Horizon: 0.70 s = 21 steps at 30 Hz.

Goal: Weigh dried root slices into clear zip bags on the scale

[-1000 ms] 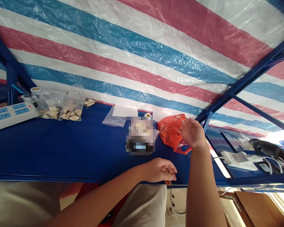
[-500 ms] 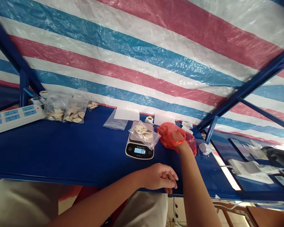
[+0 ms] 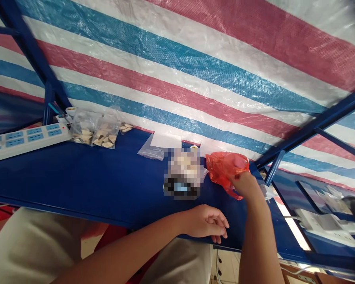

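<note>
My right hand (image 3: 243, 177) is pushed inside a red plastic bag (image 3: 223, 170) lying on the blue table (image 3: 77, 177); its fingers are hidden by the bag. My left hand (image 3: 207, 221) rests at the table's front edge, fingers loosely curled, holding nothing. Just left of the red bag stands a small kitchen scale (image 3: 182, 187) with a clear bag of pale pieces (image 3: 185, 165) on it; this spot is blurred.
Two clear bags of pale pieces (image 3: 94, 130) lie at the back left beside a white and blue power strip (image 3: 26, 138). Empty clear bags (image 3: 154, 146) lie behind the scale. A striped tarp forms the back wall. Blue frame bars and another power strip (image 3: 322, 221) are at the right.
My right hand, at first on the outside of the red bag, has gone inside it. The view has shifted slightly. My left hand has stayed put.
</note>
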Motion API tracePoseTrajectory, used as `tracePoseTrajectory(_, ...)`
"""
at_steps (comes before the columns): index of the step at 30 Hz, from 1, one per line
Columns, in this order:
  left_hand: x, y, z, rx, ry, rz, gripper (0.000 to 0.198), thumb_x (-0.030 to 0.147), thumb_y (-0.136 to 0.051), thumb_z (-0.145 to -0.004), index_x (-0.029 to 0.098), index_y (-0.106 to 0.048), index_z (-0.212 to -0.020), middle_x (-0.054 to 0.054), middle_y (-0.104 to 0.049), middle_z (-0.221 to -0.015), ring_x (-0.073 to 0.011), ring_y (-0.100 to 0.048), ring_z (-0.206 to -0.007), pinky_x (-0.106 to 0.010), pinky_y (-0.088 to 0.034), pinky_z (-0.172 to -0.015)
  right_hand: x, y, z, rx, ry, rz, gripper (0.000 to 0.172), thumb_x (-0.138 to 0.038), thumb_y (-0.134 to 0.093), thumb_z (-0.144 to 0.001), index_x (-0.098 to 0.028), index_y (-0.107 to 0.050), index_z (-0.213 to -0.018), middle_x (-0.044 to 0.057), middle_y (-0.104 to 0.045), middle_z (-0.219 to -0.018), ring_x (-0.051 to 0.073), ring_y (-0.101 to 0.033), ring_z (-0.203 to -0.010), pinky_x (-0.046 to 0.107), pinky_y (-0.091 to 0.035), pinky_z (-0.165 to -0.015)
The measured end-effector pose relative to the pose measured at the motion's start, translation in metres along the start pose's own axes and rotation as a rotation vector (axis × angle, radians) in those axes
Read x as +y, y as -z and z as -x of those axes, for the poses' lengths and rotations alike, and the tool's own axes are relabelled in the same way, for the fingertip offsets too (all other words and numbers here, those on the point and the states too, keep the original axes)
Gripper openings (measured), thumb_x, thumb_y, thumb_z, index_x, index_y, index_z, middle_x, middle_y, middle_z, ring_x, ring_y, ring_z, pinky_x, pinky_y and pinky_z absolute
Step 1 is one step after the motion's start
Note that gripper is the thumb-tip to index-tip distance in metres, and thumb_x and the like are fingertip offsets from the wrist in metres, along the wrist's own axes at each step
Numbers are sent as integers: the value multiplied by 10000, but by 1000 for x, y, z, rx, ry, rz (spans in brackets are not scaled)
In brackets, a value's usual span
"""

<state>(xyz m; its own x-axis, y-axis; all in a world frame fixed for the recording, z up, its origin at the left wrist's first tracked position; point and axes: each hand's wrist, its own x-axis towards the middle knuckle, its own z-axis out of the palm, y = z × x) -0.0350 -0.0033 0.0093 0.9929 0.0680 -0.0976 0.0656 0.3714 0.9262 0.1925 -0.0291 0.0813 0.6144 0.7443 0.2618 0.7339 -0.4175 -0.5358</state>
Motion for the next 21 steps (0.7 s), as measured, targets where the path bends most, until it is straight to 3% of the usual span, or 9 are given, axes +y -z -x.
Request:
tracePoseTrajectory(2,0,0,0,-6,-3,9,260,330,-777,-796,168,-666,-966,-16,-694,-848,-120,-665,-686,-304,-534,-727,6,15,27,-122,-146,-32,212,-374,-790,-686,-211,-693,-591,61,-645,-559,249,-641,-594,347,-474,-577)
tracePoseTrajectory(5,0,0,1,-21,-8,-29,219,309,-753,-820,170,-667,-965,-15,-696,-850,-118,-666,-687,-296,-529,-722,3,22,62,-223,-248,-370,403,-560,-823,-691,-201,-819,-875,109,-789,-849,293,-737,-752,386,-586,-652)
tracePoseTrajectory(8,0,-2,4,-9,-7,-89,171,280,-732,-841,173,-668,-958,-11,-696,-845,-118,-660,-692,-293,-529,-729,-14,3,77,-263,-250,-657,511,-630,-874,-644,-197,-832,-912,116,-803,-965,307,-758,-847,431,-631,-764)
tracePoseTrajectory(11,2,-4,6,3,-9,-129,129,218,-716,-838,178,-661,-948,-10,-698,-846,-118,-655,-698,-289,-532,-741,-29,-27,78,-283,-257,-785,595,-664,-893,-615,-184,-832,-962,113,-801,-1001,280,-748,-839,418,-630,-758)
tracePoseTrajectory(16,4,-5,7,17,-17,-198,106,110,-665,-817,174,-647,-900,-4,-682,-793,-121,-657,-692,-267,-517,-705,-36,-53,73,-188,-205,-763,618,-672,-881,-647,-154,-773,-968,75,-766,-817,187,-646,-645,288,-494,-517)
tracePoseTrajectory(21,5,-5,8,36,-6,-202,84,95,-627,-818,170,-638,-852,9,-650,-716,-125,-650,-676,-268,-522,-690,-51,-58,67,-149,-254,-751,654,-694,-911,-562,-201,-613,-871,42,-716,-672,193,-634,-553,269,-437,-448)
